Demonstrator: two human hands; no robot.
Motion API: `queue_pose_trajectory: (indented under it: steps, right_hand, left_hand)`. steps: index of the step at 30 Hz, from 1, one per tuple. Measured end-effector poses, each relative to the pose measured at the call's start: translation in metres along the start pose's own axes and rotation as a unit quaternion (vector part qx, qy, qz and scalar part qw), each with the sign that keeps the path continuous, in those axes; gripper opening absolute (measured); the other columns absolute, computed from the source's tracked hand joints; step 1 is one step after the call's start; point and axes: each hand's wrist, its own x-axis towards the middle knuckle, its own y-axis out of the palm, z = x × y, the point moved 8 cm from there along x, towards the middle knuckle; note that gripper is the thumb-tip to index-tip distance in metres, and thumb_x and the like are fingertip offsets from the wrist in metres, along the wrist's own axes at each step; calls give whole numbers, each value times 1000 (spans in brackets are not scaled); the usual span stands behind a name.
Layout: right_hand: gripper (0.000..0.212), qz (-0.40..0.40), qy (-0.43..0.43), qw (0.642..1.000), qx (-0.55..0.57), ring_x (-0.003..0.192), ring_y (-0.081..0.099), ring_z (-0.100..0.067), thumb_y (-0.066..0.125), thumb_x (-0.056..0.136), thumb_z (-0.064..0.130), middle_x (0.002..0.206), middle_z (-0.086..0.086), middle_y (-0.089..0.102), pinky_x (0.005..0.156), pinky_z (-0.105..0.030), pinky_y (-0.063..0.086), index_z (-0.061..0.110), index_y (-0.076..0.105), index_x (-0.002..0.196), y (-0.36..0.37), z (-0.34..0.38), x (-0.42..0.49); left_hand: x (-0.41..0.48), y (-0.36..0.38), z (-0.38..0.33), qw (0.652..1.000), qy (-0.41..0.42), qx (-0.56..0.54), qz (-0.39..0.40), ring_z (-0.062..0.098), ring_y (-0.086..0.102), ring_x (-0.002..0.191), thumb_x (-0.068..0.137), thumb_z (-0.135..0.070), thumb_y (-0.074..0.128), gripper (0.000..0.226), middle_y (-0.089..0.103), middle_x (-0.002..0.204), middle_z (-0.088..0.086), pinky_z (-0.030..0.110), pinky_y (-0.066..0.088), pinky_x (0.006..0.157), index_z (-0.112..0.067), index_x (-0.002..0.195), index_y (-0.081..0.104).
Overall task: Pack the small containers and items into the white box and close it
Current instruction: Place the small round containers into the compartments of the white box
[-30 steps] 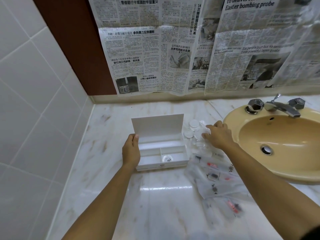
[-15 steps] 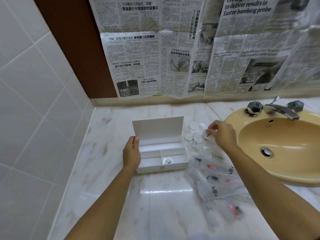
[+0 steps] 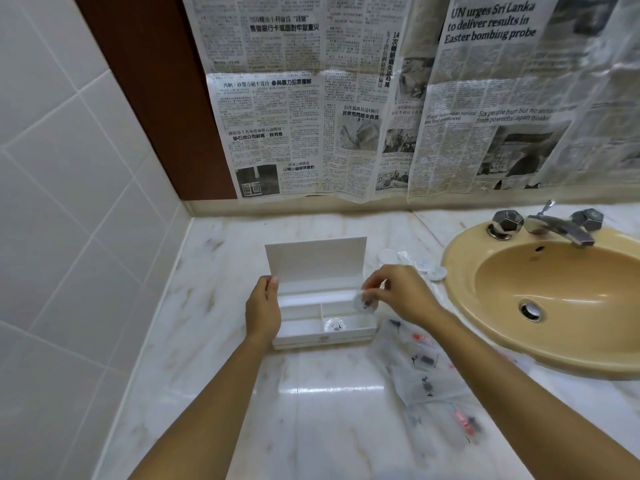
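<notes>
Left hand: I see my left hand (image 3: 263,308) gripping the left end of the white box (image 3: 322,338), with the fingers curled on its side wall and the thumb up by the lid's corner.
White box: it sits on the marble counter (image 3: 311,410), just left of the sink. It is plain white, shallow and rectangular, with a small round emblem on the front wall.
Lid: the lid (image 3: 315,259) stands upright along the back edge, blank white inside.
Compartments: I count 3, 1 long one at the back and 2 in front split by a divider.
Packed container: 1 clear round container (image 3: 334,325) with dark specks lies in the front right compartment.
Held container: 1 small round container (image 3: 363,303), pale with dark marks, hangs tilted over the box's right end.
Right hand: my right hand (image 3: 403,294) pinches the held container between thumb and fingertips.
Loose containers: a few white-capped loose containers (image 3: 433,271) rest between the box and the sink rim.
Packets: clear plastic packets (image 3: 427,382) with black and red bits lie right of the box, overlapping.
Sink: the yellow sink (image 3: 457,282) is at the far right.
</notes>
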Motion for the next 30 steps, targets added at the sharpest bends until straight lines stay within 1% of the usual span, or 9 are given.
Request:
queue_pose_trajectory:
  steps: [6, 9, 13, 16, 19, 21, 24, 27, 30]
  right_hand:
    - [9, 2, -63, 980, -188, 93, 49, -19, 73, 83, 28, 96, 6, 62, 80, -33, 43, 25, 78, 90, 37, 16, -3]
    - [5, -9, -82, 960, -268, 85, 47, -22, 80, 74, 25, 90, 4, 53, 67, -34, 40, 29, 79, 77, 49, 16, -4]
    - [20, -10, -78, 943, -324, 69, 47, -23, 88, 55, 16, 78, 3, 48, 56, -30, 27, 30, 76, 63, 58, 8, -6]
    - [12, -20, -84, 953, -291, 73, 50, -23, 83, 70, 19, 83, 2, 51, 61, -30, 30, 29, 79, 75, 52, 8, -7]
    - [8, -50, -58, 977, -197, 79, 57, -21, 69, 86, 25, 90, 2, 57, 70, -34, 39, 23, 76, 87, 28, 4, -5]
    - [10, -82, -22, 989, -118, 76, 59, -19, 63, 88, 25, 85, 4, 60, 74, -36, 45, 22, 72, 86, 7, -3, -3]
    - [10, -143, 42, 987, -62, 78, 60, -20, 59, 88, 21, 83, 2, 62, 70, -33, 42, 19, 69, 87, -23, -32, 5]
    - [23, -132, 101, 978, -127, 98, 59, -24, 55, 92, 22, 104, -3, 60, 81, -36, 43, 25, 68, 111, -35, -70, 15]
    - [40, -36, 151, 961, -229, 115, 45, -29, 52, 97, 30, 125, -7, 48, 94, -42, 35, 32, 52, 137, -24, -101, 25]
  left_hand:
    - [0, -1, -1, 1000, 1, 14, -2, 14, 51, 73, 106, -39, 35, 32, 61, 86, 0, 25, 42, 67, -17, 97, 57]
    - [1, -1, -1, 1000, 3, 10, -2, 13, 50, 72, 106, -39, 35, 32, 61, 85, 0, 26, 42, 66, -17, 98, 58]
    - [0, 0, -1, 1000, 2, 9, 1, 12, 51, 73, 106, -39, 35, 31, 61, 85, -3, 24, 42, 67, -18, 99, 58]
    - [0, 0, -1, 1000, -2, 8, -1, 11, 54, 77, 106, -38, 35, 31, 63, 89, -4, 22, 43, 68, -19, 101, 58]
    - [0, 0, 0, 1000, -6, 4, -1, 12, 54, 78, 106, -38, 36, 30, 63, 90, -4, 22, 43, 69, -18, 102, 58]
    - [1, 0, 1, 1000, -4, 5, -2, 13, 54, 79, 106, -38, 36, 30, 63, 90, -4, 22, 43, 70, -18, 101, 58]
    - [1, 0, 2, 1000, -1, 3, -1, 15, 55, 81, 106, -38, 36, 30, 64, 92, -1, 24, 44, 71, -18, 102, 58]
    - [2, 1, 4, 1000, -5, 0, 1, 18, 56, 82, 106, -40, 36, 31, 64, 92, 1, 29, 46, 73, -19, 101, 58]
    - [2, 1, 3, 1000, -5, 0, 0, 15, 54, 78, 106, -39, 36, 30, 63, 91, 0, 27, 44, 71, -19, 99, 58]
